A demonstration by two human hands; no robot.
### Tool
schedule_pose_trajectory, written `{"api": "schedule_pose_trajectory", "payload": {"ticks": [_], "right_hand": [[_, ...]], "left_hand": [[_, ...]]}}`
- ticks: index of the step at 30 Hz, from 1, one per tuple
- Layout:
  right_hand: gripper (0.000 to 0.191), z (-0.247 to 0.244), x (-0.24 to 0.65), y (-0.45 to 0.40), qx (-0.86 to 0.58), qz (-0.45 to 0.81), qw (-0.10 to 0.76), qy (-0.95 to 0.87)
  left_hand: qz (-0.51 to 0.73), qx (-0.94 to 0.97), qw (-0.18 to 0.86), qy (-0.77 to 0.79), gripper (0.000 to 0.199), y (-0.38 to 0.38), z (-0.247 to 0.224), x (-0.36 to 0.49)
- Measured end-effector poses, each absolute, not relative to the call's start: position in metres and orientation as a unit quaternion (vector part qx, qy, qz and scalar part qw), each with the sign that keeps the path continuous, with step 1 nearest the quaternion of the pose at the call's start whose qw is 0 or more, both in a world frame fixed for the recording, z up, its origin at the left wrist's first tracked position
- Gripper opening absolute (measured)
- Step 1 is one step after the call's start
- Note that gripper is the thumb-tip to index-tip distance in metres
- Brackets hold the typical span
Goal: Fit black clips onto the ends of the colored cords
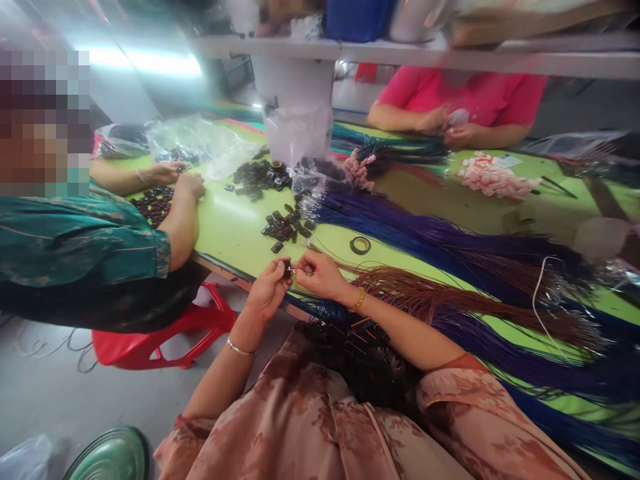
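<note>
Between the thumb and fingers of my left hand [271,288] is a small black connector [287,269], held at the table's near edge. My right hand [320,273] pinches at the connector's right side, where a small pale end shows; what exactly its fingers grip is too small to tell. Just beyond my hands lies a pile of black connectors [283,225]. A roll of black tape [360,245] rests to the right of that pile. Brown wires [450,297] spread rightward beside my right forearm, with blue wires [400,227] behind them.
A co-worker in a teal top [80,233] sits at the left on a red stool [165,337], hands over dark parts. Another person in pink [515,100] works across the green table [225,223]. Pink connectors [495,177] lie at the back right. A shelf [480,59] crosses above.
</note>
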State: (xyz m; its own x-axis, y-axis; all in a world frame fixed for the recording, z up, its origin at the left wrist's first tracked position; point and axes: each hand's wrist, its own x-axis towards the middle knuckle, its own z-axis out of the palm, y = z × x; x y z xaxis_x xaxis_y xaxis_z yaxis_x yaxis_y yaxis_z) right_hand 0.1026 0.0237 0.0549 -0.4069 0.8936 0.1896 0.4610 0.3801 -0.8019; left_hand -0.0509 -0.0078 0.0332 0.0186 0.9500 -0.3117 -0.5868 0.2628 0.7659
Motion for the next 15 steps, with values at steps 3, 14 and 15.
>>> {"api": "schedule_pose_trajectory", "payload": {"ticks": [3,14,15], "right_hand": [[0.011,0.055,0.103,0.024,-0.446,0.338,0.311,-0.768],[0.013,0.056,0.104,0.024,-0.395,0.317,0.283,-0.815],[0.013,0.055,0.104,0.024,-0.390,0.325,0.277,-0.816]], "left_hand": [[0.565,0.228,0.674,0.417,0.027,-0.008,0.033,-0.051],[0.611,0.259,0.588,0.462,0.035,-0.013,0.029,-0.039],[0.614,0.255,0.586,0.464,0.035,-0.013,0.029,-0.039]]}}
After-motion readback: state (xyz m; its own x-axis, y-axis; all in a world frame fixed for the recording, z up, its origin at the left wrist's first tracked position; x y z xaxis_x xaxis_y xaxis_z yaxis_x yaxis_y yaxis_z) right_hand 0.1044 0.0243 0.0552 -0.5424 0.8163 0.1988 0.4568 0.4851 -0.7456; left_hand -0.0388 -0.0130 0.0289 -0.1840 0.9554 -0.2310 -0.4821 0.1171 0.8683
